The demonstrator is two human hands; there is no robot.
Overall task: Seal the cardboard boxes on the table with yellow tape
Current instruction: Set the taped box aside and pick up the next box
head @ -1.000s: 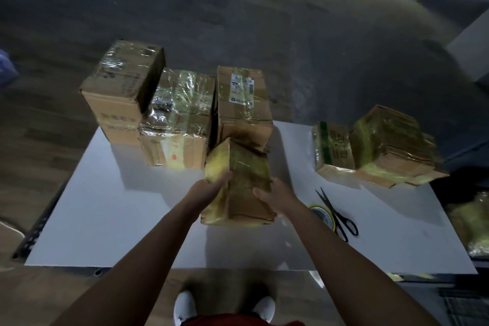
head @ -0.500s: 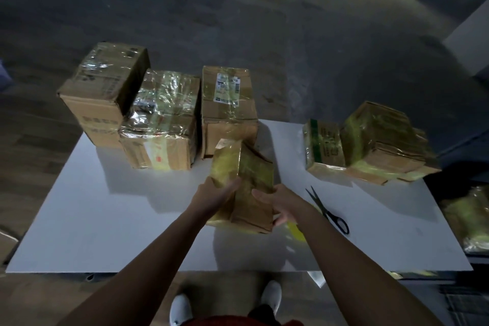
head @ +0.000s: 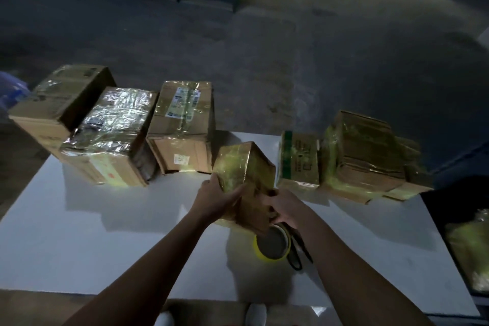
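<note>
Left end of your white table [head: 79, 233]: a plain box [head: 60, 103], a box under shiny clear wrap [head: 111, 137] and a labelled box [head: 182, 124] sit in a row, all closed, so the contents are anyone's guess. In the middle you're holding the small box [head: 243, 167] tilted. Your left hand [head: 217, 198] is wrapped round its left side and your right hand [head: 285, 209] is clamped on the lower right edge. Its top faces are glossy yellow and it's bare brown lower down. The tape roll [head: 272, 246] lies flat just below, with the scissors [head: 299, 254] beside it. Further right are a green-striped box [head: 299, 161] and a taped pile [head: 367, 153], both shut too.
</note>
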